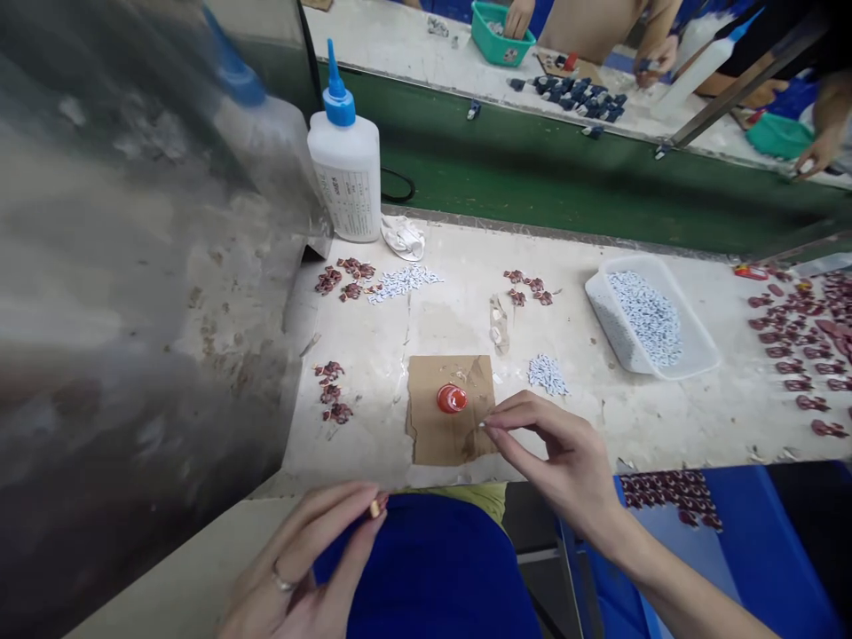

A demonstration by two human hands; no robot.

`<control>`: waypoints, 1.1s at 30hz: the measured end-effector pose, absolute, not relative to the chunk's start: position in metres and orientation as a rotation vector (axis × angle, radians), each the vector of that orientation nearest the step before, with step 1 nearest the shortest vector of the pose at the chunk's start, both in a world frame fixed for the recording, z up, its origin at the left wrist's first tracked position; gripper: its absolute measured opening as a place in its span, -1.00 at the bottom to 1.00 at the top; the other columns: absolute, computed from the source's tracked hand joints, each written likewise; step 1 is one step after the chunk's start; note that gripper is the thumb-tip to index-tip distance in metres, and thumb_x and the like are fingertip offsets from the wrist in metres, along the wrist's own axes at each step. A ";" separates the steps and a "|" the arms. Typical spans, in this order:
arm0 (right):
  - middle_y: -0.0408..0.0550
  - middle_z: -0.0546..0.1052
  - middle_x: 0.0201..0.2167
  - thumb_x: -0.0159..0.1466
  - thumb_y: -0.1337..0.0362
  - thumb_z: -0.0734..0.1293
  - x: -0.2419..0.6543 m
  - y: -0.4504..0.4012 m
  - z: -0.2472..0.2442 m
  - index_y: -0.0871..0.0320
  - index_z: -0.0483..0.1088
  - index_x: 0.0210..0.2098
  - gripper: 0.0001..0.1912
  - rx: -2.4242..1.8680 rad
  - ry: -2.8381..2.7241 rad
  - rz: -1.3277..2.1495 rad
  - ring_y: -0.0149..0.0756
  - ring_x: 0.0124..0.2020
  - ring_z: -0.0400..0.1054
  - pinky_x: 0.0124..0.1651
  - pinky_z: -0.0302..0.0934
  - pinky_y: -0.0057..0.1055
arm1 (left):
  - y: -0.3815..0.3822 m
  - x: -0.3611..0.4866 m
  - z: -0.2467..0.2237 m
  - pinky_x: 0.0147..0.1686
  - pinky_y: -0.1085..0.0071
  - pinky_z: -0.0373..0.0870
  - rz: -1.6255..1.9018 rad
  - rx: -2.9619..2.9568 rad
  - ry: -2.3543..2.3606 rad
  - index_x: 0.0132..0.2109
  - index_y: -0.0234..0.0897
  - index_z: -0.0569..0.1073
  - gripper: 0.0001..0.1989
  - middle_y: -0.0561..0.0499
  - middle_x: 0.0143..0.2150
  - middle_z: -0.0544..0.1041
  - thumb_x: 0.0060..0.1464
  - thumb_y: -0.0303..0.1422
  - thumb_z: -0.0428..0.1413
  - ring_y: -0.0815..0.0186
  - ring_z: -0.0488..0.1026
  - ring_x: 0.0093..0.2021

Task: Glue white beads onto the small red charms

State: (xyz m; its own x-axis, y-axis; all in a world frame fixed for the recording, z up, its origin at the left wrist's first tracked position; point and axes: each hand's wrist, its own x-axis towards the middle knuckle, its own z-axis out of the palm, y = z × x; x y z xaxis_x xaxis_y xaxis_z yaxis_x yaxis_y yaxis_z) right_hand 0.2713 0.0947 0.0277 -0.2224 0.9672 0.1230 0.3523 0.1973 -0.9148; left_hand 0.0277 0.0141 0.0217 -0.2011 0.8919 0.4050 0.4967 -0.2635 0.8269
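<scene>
My right hand [559, 457] is over the near edge of the table [666, 417]. Its thumb and first finger pinch a tiny white bit [482, 426]. The bit is so small I can't tell more about it. It sits just at the near right side of a brown card [445, 417], close to a red cap [452, 398] that stands on the card.

My left hand [306, 568] is low and near, over my lap. It has a ring on one finger. Its fingertips hold a small dark red piece [376, 508] tight, just above the blue cloth [432, 568] on my lap.

A little right of the card lies a small heap of white bits [547, 374]. Farther right is a clear tray [692, 355] with many more white bits in it. Left of the card is a little group of dark red pieces [331, 390]. More red pieces and white bits lie farther back on the table. At the far right, lots of red pieces [799, 346] are spread out.

At the far left of the table stands a white glue bottle [346, 169] with a blue tip. Just right of it lies a crumpled white rag [403, 238]. Behind the table runs a green belt [565, 177]. Past the belt, other people's hands are at work by a green bin [499, 35].
</scene>
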 end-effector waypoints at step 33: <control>0.07 0.63 -0.13 0.40 0.50 0.33 0.259 0.078 0.069 0.19 0.49 0.07 -0.72 -0.938 -2.124 1.001 -0.31 -0.14 0.58 -0.11 0.55 -0.44 | 0.047 0.052 0.028 -0.13 0.70 0.63 1.259 1.658 1.221 -0.08 -0.15 0.58 -0.70 0.17 -0.17 0.65 0.09 -0.61 0.28 0.52 0.63 -0.21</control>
